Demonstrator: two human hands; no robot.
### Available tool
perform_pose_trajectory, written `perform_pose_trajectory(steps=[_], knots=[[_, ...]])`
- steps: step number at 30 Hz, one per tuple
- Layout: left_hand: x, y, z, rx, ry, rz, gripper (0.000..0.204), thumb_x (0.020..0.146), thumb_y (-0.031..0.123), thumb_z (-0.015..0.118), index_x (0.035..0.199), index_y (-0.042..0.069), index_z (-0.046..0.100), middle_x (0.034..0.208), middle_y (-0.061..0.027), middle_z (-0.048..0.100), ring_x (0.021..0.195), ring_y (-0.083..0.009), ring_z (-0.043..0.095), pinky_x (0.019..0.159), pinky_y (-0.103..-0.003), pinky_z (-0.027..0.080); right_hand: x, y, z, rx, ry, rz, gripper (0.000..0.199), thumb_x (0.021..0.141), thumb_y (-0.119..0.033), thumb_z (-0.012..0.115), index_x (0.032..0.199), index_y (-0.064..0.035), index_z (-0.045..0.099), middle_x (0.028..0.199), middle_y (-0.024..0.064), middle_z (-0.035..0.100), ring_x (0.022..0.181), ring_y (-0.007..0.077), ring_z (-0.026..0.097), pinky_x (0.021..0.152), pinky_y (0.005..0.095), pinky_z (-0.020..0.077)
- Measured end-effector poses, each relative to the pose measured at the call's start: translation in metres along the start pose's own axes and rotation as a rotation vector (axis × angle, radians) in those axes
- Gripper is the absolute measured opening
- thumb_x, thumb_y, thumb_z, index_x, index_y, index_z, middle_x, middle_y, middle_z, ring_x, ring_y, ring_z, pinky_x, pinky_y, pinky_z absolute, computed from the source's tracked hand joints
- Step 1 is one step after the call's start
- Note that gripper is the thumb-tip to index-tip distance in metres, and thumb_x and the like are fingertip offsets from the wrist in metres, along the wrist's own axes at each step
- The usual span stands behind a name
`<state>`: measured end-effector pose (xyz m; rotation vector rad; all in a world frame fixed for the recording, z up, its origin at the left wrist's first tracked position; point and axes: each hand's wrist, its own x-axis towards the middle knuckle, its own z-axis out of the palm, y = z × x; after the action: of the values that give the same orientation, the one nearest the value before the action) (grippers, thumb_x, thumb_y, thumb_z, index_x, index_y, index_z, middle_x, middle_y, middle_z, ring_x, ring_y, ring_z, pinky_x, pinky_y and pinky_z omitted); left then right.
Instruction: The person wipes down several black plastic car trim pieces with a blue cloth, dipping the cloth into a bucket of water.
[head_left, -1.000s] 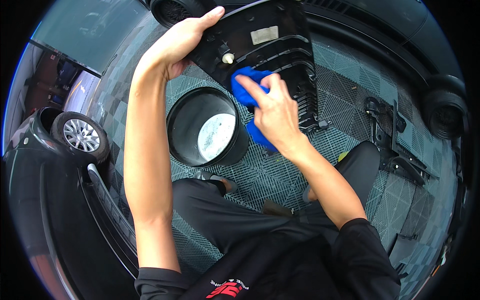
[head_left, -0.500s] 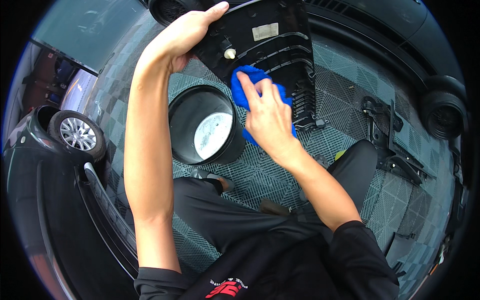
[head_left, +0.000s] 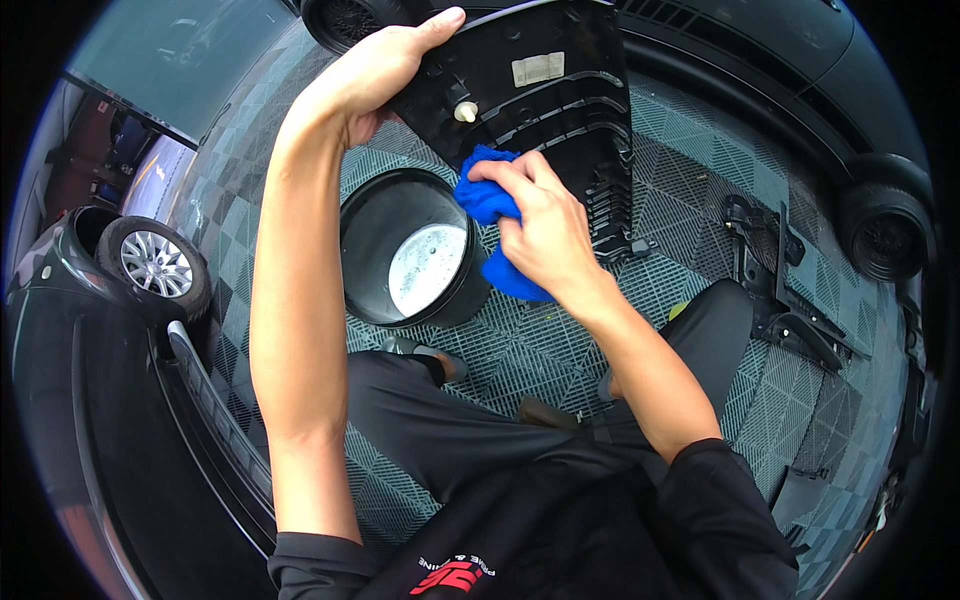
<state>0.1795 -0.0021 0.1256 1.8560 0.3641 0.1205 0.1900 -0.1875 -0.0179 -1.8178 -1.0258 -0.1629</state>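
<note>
A black plastic car trim panel with ribs, a pale label and a white clip is held up in front of me. My left hand grips its upper left edge, thumb on top and the other fingers partly hidden behind the panel. My right hand is closed on a bunched blue cloth at the panel's lower left edge. Part of the cloth hangs below the hand. Just left of the cloth, on the floor, stands a black bucket with whitish, foamy liquid in its bottom.
A dark car stands close on my left and another dark car lies across the far side. Black plastic parts rest on the grey tiled floor at right. A brownish block lies between my legs.
My right hand has bunched the cloth more and drawn it slightly left, toward the panel's edge. The panel has shifted a little to the right and down, still in my left hand.
</note>
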Motion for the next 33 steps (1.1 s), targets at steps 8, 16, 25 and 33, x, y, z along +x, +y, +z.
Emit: perform_pose_trajectory(steps=[8,16,25,33], knots=[[-0.006,0.006,0.008,0.006,0.01,0.005,0.048,0.1,0.042,0.054,0.115,-0.002,0.066,0.104,-0.0098,0.072,0.085,-0.0129,0.071,0.074,-0.025,0.06,0.007,0.014,-0.008,0.186,0.309,0.112,0.048,0.072,0.008,0.053,0.115,-0.009,0.066,0.104,0.0153,0.058,0.094,0.0332,0.063,0.085,0.0392,0.0515],[-0.002,0.005,0.004,0.034,0.04,-0.007,0.049,0.099,0.044,0.056,0.115,-0.001,0.066,0.104,-0.0098,0.072,0.085,-0.0129,0.071,0.076,-0.026,0.06,0.0,0.009,-0.011,0.442,0.801,0.219,0.039,0.082,0.011,0.055,0.12,0.0017,0.053,0.111,0.0109,0.057,0.104,0.0204,0.058,0.097,0.0342,0.0452],[-0.003,0.001,0.001,0.028,0.025,0.012,0.048,0.1,0.044,0.055,0.115,0.0,0.067,0.104,-0.0095,0.072,0.086,-0.0136,0.071,0.077,-0.027,0.06,0.006,0.021,0.004,-0.158,0.227,-0.003,0.06,0.067,0.005,0.064,0.124,-0.0157,0.066,0.094,0.0101,0.049,0.087,0.0299,0.058,0.068,0.0432,0.0549],[0.005,-0.003,-0.003,0.163,0.029,0.015,0.05,0.101,0.045,0.05,0.11,-0.001,0.067,0.093,-0.0087,0.072,0.077,-0.0107,0.07,0.064,-0.025,0.058,0.016,0.023,-0.001,0.016,0.143,0.019,0.053,0.071,0.005,0.059,0.118,-0.0162,0.067,0.095,0.0108,0.052,0.091,0.031,0.061,0.073,0.0422,0.0551]])
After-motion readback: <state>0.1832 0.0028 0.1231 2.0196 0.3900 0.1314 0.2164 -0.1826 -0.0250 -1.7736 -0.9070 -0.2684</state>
